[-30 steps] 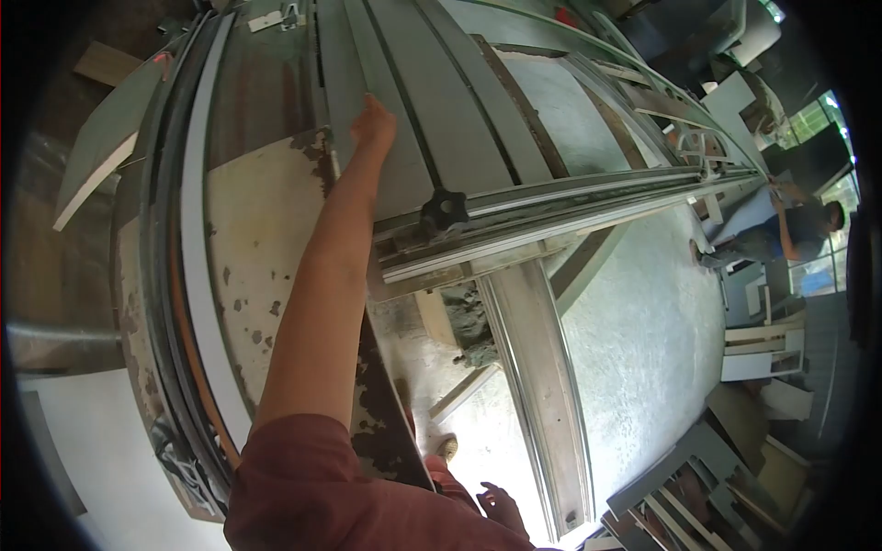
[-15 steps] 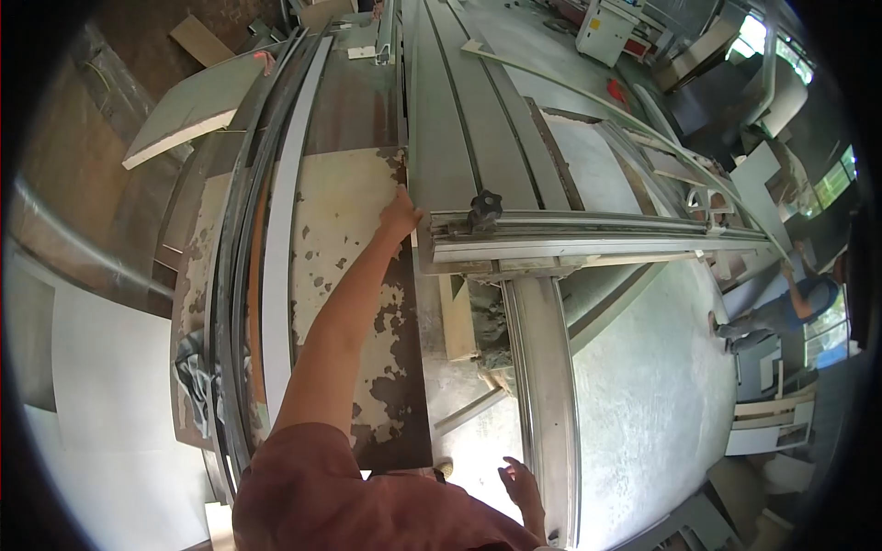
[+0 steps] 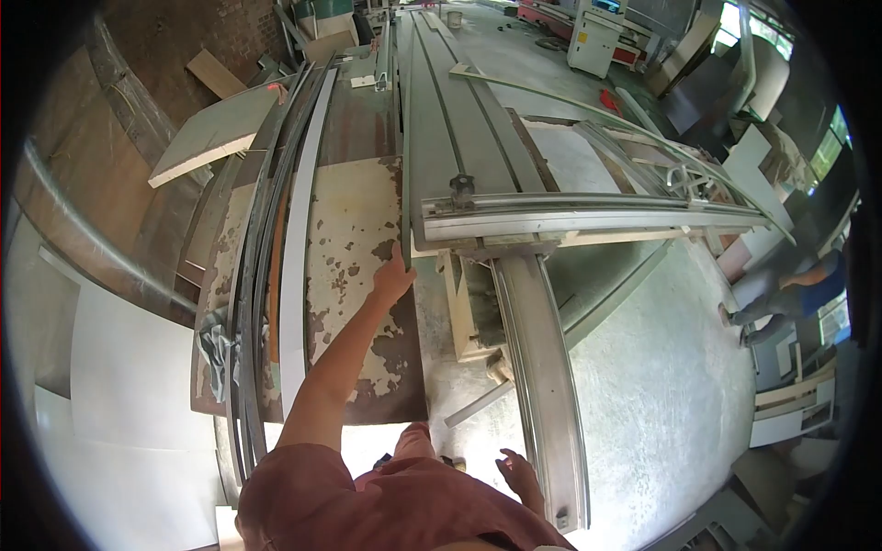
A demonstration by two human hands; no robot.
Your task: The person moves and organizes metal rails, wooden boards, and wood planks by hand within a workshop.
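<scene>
Left hand point(image 3: 393, 275) drawn nearer body, fingers closed on narrow, straight, grey-green strip point(image 3: 406, 197); right hand point(image 3: 520, 477) loosely curled, empty.

The left hand point(image 3: 394, 277) is at the right edge of the peeling tabletop point(image 3: 356, 204). Right of that tabletop are a metal fence point(image 3: 588, 217), a star knob point(image 3: 461, 185) and, farthest off, a person point(image 3: 781, 302); beyond its lower right corner, the right hand point(image 3: 521, 477), fingers parted.

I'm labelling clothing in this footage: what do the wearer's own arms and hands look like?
The left arm emerges from a short, plain reddish-brown sleeve; the forearm is uncovered. The left hand and right hand wear no gloves. No wristband shows on the left wrist. The right upper arm is hidden.
</scene>
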